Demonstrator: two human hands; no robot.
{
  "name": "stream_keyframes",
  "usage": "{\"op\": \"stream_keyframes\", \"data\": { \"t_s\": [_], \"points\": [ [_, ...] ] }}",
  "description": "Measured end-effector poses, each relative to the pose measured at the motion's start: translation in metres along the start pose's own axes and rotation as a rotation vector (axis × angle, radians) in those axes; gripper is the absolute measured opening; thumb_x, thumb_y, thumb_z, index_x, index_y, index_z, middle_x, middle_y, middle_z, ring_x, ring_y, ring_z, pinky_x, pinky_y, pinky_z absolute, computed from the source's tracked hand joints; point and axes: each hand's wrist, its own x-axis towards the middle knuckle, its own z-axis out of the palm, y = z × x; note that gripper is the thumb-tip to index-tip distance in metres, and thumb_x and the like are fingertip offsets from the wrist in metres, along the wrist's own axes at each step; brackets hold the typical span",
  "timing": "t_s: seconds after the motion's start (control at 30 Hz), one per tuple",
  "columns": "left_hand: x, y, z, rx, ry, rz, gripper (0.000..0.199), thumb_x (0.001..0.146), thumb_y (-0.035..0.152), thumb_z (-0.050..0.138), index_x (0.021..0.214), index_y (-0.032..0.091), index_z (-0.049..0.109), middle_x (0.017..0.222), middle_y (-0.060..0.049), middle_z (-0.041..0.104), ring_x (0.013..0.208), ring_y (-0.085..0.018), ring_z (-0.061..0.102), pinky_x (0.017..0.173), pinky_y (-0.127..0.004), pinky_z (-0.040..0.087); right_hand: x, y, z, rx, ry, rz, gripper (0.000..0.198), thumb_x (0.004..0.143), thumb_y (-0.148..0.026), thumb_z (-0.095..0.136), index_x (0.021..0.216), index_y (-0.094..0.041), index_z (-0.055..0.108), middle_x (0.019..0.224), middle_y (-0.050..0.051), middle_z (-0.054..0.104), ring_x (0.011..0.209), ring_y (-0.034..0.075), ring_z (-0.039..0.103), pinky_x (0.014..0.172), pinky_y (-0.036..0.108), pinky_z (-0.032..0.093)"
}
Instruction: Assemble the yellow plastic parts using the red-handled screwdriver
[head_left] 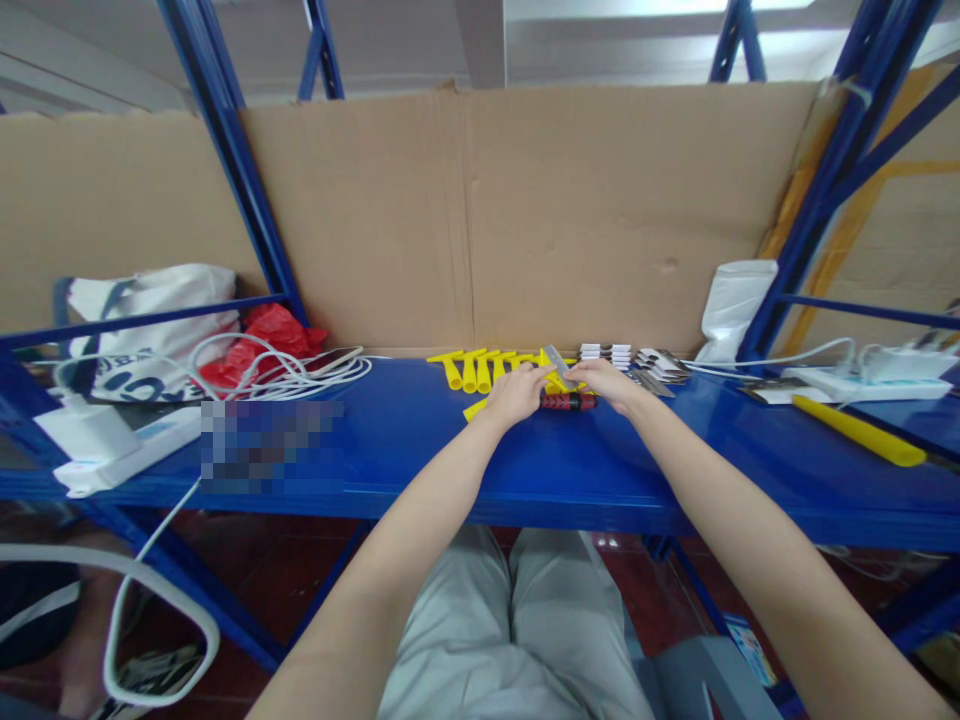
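Note:
My left hand (516, 394) is closed around a yellow plastic handle (474, 410), whose end sticks out on the left side. My right hand (611, 384) pinches a flat grey metal blade (559, 364), tilted over the yellow piece by my left fingertips. Below the fingers lies a red and black screwdriver handle (570, 401). Just behind my left hand several yellow handles (470, 371) lie in a row. Beside my right hand are loose metal blades (651, 382) and stacks of black-and-white packets (661, 365). My fingers partly hide where blade and handle meet.
A cardboard sheet (360, 220) backs the blue shelf (420, 460). On the left are white cables (300, 372), a red plastic bag (262, 335), a cloth bag (157, 320) and a power strip (142, 450). A long yellow-handled tool (859, 432) and another power strip (870, 384) lie right.

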Motion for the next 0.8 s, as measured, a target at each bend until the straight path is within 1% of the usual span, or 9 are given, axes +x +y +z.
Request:
{"op": "stream_keyframes", "data": {
  "t_s": [0.2,0.33,0.43,0.53,0.67,0.8],
  "points": [
    [-0.001,0.001,0.0,0.016,-0.027,-0.008,0.043,0.095,0.027,0.036,0.137,0.031,0.046,0.117,-0.007,0.059,0.103,-0.022,0.059,0.088,-0.036,0.047,0.0,0.0,0.001,0.002,-0.004,-0.01,0.012,0.066,-0.027,0.063,0.063,-0.016,0.061,0.061,0.001,0.059,0.065,0.013,0.051,0.062,0.025,0.037],
    [0.0,0.002,0.0,0.021,-0.036,0.007,0.044,0.095,0.028,0.036,0.138,0.03,0.044,0.121,-0.008,0.058,0.106,-0.023,0.059,0.09,-0.036,0.046,-0.001,-0.001,0.001,0.009,-0.024,-0.016,0.01,0.065,-0.026,0.06,0.061,-0.016,0.059,0.061,0.0,0.058,0.064,0.012,0.049,0.061,0.024,0.035],
    [0.0,0.002,0.001,0.019,-0.04,0.014,0.046,0.095,0.028,0.035,0.141,0.03,0.04,0.125,-0.008,0.056,0.109,-0.022,0.057,0.092,-0.036,0.045,-0.002,-0.002,0.0,0.017,-0.028,-0.018,0.009,0.064,-0.025,0.057,0.06,-0.017,0.057,0.061,-0.001,0.056,0.063,0.011,0.047,0.061,0.024,0.034],
    [0.0,0.002,0.001,0.03,-0.052,0.03,0.047,0.096,0.029,0.034,0.143,0.031,0.035,0.124,-0.008,0.056,0.109,-0.022,0.057,0.093,-0.036,0.044,-0.006,-0.004,-0.001,0.012,-0.031,-0.039,0.009,0.062,-0.025,0.057,0.059,-0.017,0.055,0.058,-0.003,0.053,0.061,0.01,0.045,0.06,0.024,0.032],
    [-0.001,0.001,0.001,0.035,-0.053,0.049,0.046,0.096,0.03,0.033,0.142,0.031,0.037,0.12,-0.007,0.057,0.107,-0.022,0.057,0.093,-0.036,0.045,-0.009,-0.009,0.0,0.023,-0.005,-0.004,0.009,0.062,-0.024,0.057,0.058,-0.017,0.055,0.059,-0.003,0.053,0.063,0.011,0.045,0.062,0.024,0.032],
    [0.0,0.004,0.0,0.001,-0.035,0.058,0.045,0.096,0.029,0.033,0.14,0.034,0.04,0.118,-0.006,0.057,0.105,-0.021,0.057,0.092,-0.034,0.044,-0.007,-0.01,0.001,0.083,0.046,0.003,0.009,0.067,-0.022,0.055,0.06,-0.017,0.055,0.061,-0.001,0.054,0.062,0.011,0.045,0.059,0.023,0.033]
  ]
}}
